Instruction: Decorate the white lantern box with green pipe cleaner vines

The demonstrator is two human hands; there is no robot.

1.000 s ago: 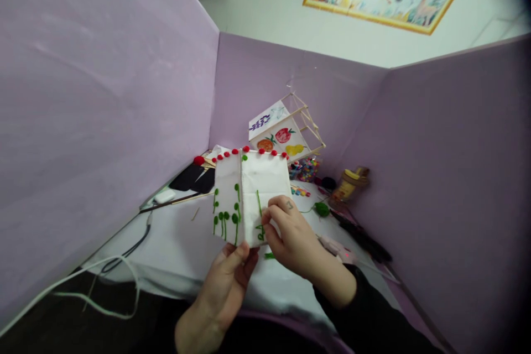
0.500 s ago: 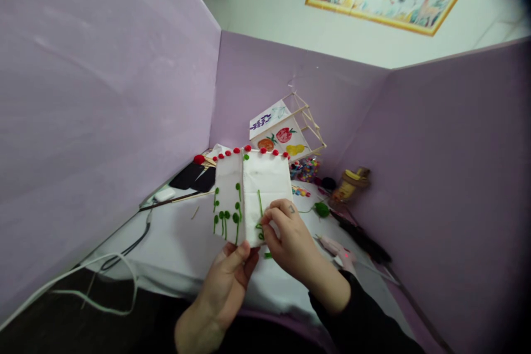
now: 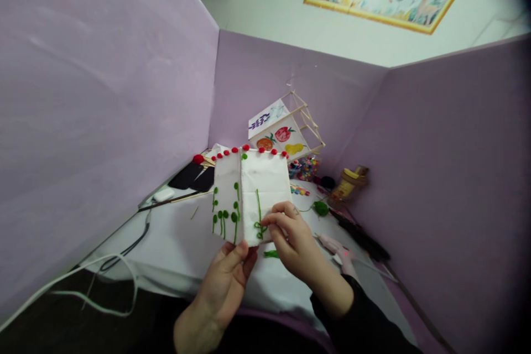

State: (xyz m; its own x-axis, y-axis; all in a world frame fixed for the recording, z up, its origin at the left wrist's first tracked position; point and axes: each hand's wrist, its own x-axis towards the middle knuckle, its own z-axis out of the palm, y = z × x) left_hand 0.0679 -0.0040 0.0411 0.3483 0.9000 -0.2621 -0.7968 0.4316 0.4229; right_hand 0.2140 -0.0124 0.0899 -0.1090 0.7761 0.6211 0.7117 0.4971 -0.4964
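Observation:
My left hand (image 3: 222, 285) grips the bottom corner of a white paper lantern (image 3: 265, 174), thumb in front and fingers behind. The lantern is tilted towards me, with two faces showing. Small red pompoms line its top edge, and green yarn (image 3: 235, 215) shaped like stems with round tops is on its left face. Over the right face, my right hand (image 3: 292, 238) has its fingertips drawn together on a green yarn (image 3: 259, 207) stem with small loops at its base. The fingers partly cover that yarn. Whether the thumb touches it, I cannot tell.
Behind stands a stick-framed lantern (image 3: 286, 133) with painted fruit. To the right lie a green yarn ball (image 3: 321, 208), a pink glue gun (image 3: 338, 249) and a yellow-brown container (image 3: 346, 185). Green scraps (image 3: 271, 254) lie below the lantern. Black pieces (image 3: 186, 176) and cables (image 3: 133, 243) are left.
My right hand has shifted slightly and its fingers have lifted, so more of the looped green yarn and the green scraps shows. My left hand keeps its hold on the lantern.

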